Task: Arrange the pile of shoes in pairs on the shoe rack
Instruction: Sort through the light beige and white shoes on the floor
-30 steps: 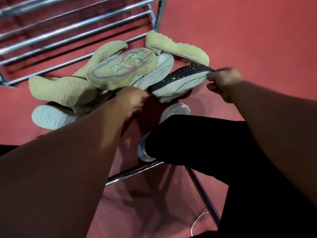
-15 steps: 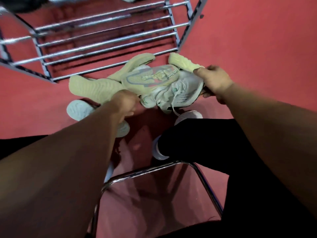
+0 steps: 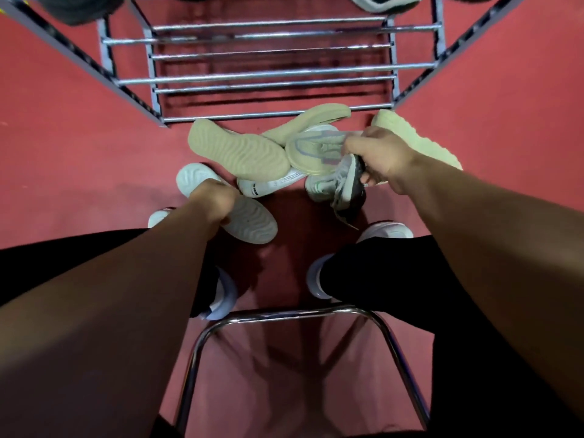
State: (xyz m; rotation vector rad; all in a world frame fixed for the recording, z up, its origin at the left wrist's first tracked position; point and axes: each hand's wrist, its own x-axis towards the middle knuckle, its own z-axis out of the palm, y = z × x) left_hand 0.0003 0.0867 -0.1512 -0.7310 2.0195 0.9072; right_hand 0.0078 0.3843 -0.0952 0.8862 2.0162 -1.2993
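Gripping grey shoe (image 3: 346,184), right hand (image 3: 382,156) sits seemingly clear of rack (image 3: 268,114).

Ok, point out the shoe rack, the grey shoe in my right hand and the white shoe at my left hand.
shoe rack (image 3: 275,73): head view, middle rail.
grey shoe (image 3: 344,184): head view, its side.
white shoe (image 3: 252,224): head view, its sole.

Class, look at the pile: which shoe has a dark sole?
The grey-white sneaker gripped by the right hand, laces dangling. Other soles showing are beige or white, including the white-soled shoe under the left hand.
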